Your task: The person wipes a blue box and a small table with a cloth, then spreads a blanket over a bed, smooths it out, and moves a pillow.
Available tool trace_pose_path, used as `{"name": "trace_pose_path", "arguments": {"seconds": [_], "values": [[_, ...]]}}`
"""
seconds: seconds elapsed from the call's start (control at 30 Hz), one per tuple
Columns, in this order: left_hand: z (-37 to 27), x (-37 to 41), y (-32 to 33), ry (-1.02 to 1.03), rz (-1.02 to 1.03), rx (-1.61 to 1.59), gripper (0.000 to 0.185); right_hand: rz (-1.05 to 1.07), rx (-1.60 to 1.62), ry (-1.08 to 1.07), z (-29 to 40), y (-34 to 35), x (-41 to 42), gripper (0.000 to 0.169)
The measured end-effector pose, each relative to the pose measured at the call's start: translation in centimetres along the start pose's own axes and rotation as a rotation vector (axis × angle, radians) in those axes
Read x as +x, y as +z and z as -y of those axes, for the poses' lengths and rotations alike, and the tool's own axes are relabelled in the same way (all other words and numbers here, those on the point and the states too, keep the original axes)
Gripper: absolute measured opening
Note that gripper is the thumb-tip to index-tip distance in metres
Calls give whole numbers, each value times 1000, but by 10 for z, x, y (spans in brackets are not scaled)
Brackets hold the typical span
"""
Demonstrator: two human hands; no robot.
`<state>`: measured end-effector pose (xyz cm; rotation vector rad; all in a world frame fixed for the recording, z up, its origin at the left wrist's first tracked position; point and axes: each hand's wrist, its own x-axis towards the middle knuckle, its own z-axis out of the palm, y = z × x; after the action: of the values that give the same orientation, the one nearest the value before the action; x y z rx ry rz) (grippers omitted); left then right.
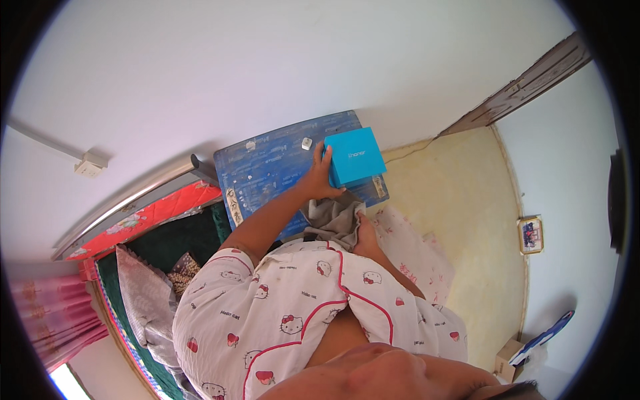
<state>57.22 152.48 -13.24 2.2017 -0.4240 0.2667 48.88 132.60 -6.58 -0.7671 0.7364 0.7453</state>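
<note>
A turquoise Honor product box (354, 154) is at the right end of a blue-topped table (270, 170). My left hand (320, 177) holds it by the left side, fingers spread along that side and thumb at the near edge. Whether the box rests flat on the table cannot be told. Bunched grey cloth (336, 217) hangs at the table's near edge, against my body. My right hand (366, 234) has hold of its right side; part of that grip is hidden by the folds. A small white cube-like object (307, 144) sits on the tabletop, just left of the box.
Left of the table stands a bed with a metal-railed headboard (130, 200) and a dark green cover (165, 240). Pink-flowered pale fabric (415, 255) is at lower right, over the yellowish floor (465, 200). A wall (280, 65) runs behind the table. A cardboard box (508, 357) stands at far right.
</note>
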Motion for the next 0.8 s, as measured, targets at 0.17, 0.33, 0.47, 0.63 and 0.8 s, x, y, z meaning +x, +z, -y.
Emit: {"name": "trace_pose_path", "arguments": {"seconds": [0.17,0.33,0.47,0.63,0.8], "values": [[9,42,-1,-41,44,34,131,277,-87,-18,-5,-3,8,41],[12,57,-9,-141,32,29,128,511,-497,-120,5,1,5,57],[22,66,-14,-106,54,27,131,667,-756,-333,-5,-16,30,62],[3,65,-33,-277,172,315,130,904,-1035,-861,-6,-18,61,61],[43,36,-33,-317,66,584,71,633,-1385,-1243,-8,-15,69,58]]}}
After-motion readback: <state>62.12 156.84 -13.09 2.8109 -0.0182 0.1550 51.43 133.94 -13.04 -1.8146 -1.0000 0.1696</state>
